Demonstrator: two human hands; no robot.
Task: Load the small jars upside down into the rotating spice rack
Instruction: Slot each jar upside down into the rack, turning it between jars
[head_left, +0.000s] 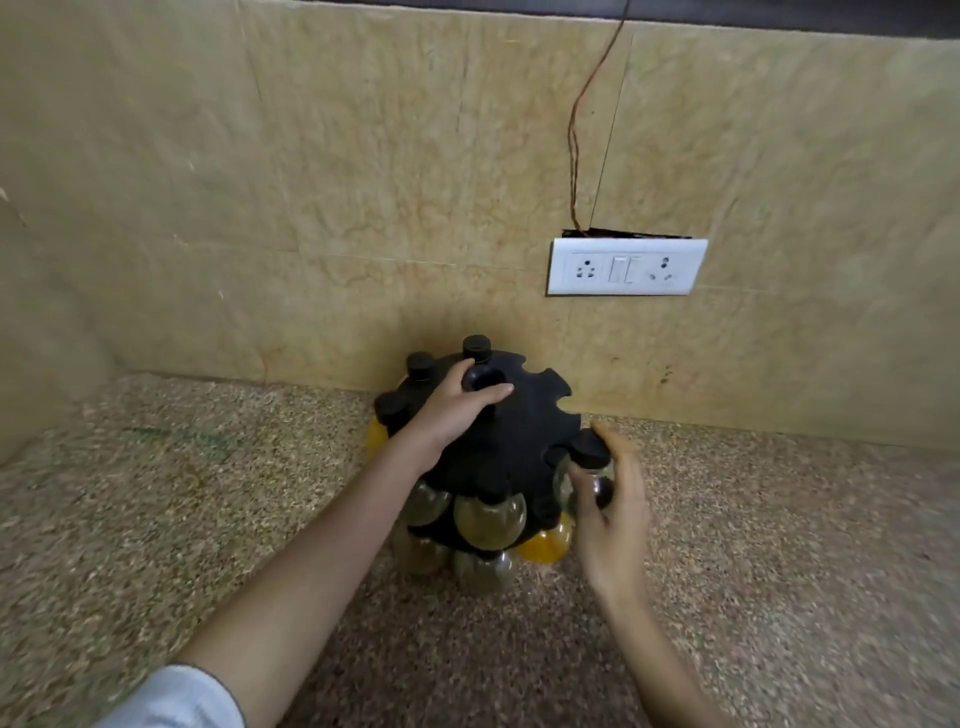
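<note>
A beige wall (311, 182) fills the upper frame, and a speckled countertop (779, 545) fills the lower. At centre, against the wall, stands the black spice rack (509, 441). Three capped jars (421, 364) sit in its top disc at upper left, and the lower jars (488, 514), clear and orange-filled, crowd the tiers beneath at lower centre.

The left hand (452, 415) lies on the disc with its thumb and fingers curled round the central knob (480, 378). The right hand (613, 519), blurred, wraps its fingers about one jar (589, 449) just at the disc's right edge, black cap showing above.

The loading looks well along. Open notches (558, 397) show at upper right, so several places seem left. Whether the held jar is seated I cannot tell.
</note>
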